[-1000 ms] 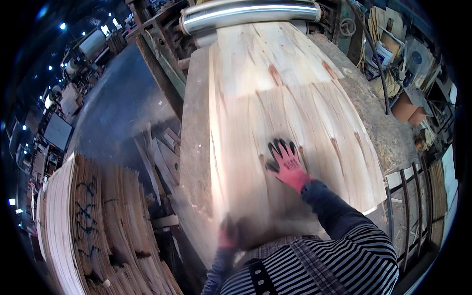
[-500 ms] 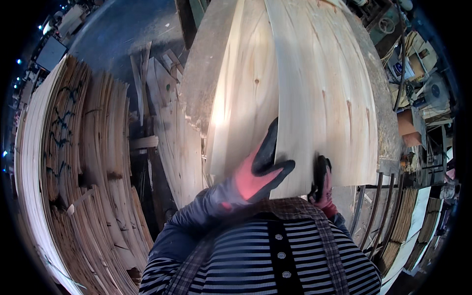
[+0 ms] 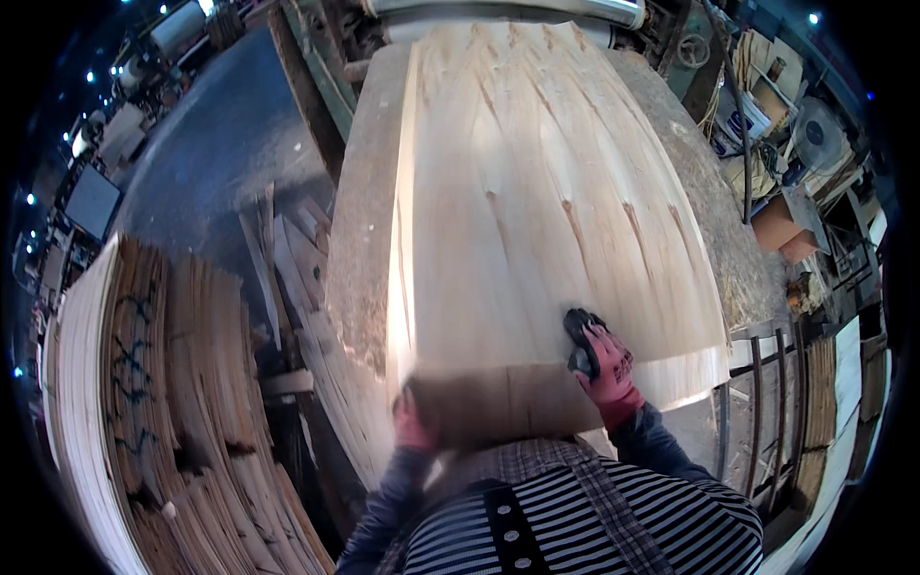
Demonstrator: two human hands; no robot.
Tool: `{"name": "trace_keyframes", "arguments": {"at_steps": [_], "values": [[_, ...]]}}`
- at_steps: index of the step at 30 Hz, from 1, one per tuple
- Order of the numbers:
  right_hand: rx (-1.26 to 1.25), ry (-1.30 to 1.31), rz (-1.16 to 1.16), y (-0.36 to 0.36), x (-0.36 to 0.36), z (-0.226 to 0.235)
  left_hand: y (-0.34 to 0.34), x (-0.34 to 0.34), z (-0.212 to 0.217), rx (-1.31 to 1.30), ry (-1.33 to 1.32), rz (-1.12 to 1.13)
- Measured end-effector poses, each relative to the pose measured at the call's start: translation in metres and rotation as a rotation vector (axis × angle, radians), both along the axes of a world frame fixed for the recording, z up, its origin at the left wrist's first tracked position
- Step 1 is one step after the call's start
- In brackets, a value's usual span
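Note:
A wide, pale wood veneer sheet (image 3: 537, 240) with brown knots and streaks lies lengthwise in front of me. It rests on a worn board table (image 3: 369, 206), other veneer showing under its left edge. My left hand (image 3: 414, 422), in a pink glove and blurred, is closed at the sheet's near left corner; its fingertips are partly hidden. The near strip of the sheet there is dark and looks bent. My right hand (image 3: 609, 369), in a pink glove with black-coated fingers, lies on top of the sheet near its front edge, fingers forward and thumb apart.
Stacked veneer (image 3: 206, 355) stands at the left, beside loose scrap strips (image 3: 316, 278). A machine with a metal roller (image 3: 517, 11) sits beyond the table's far end. Metal rails (image 3: 757, 412), a cardboard box (image 3: 788, 228) and a fan (image 3: 819, 134) are on the right.
The upper veneer sheet has shifted left, covering most of the one below. My left hand moved left and nearer to the sheet's corner; my right hand now lies on top. The view tilted farther ahead.

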State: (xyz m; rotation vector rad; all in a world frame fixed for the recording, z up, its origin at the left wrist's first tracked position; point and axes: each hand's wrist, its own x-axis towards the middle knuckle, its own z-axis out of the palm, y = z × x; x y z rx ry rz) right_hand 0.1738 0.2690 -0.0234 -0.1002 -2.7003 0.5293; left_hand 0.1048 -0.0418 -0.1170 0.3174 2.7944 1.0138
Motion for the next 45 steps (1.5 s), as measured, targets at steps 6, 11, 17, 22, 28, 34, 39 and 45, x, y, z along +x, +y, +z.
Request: {"name": "trace_keyframes", "arguments": {"at_steps": [6,11,17,22,28,34,39,45], "values": [[-0.056,0.089,-0.13,0.049,-0.115,-0.01,0.013,0.003,-0.001,-0.075,0.038,0.029],[-0.174,0.193,-0.155,0.078,-0.205,-0.022,0.008,0.0,-0.008,0.014,0.054,0.027],[0.205,0.159,-0.246,0.056,-0.227,-0.039,0.008,-0.007,-0.008,0.037,0.049,-0.015],[0.152,-0.055,0.098,-0.001,-0.107,-0.02,0.002,-0.009,-0.005,0.175,0.049,-0.045],[0.074,-0.257,0.163,-0.026,0.045,-0.049,0.01,-0.012,0.058,0.144,0.079,-0.298],[0.097,-0.22,0.171,-0.022,0.099,-0.095,0.053,-0.002,0.166,0.936,-0.399,-0.528],[-0.022,0.119,0.198,-0.022,0.121,-0.06,0.042,0.021,0.188,1.019,-0.427,-0.601],[-0.067,-0.03,0.047,-0.021,0.089,-0.007,0.014,0.001,0.105,0.388,-0.254,-0.29]]}}
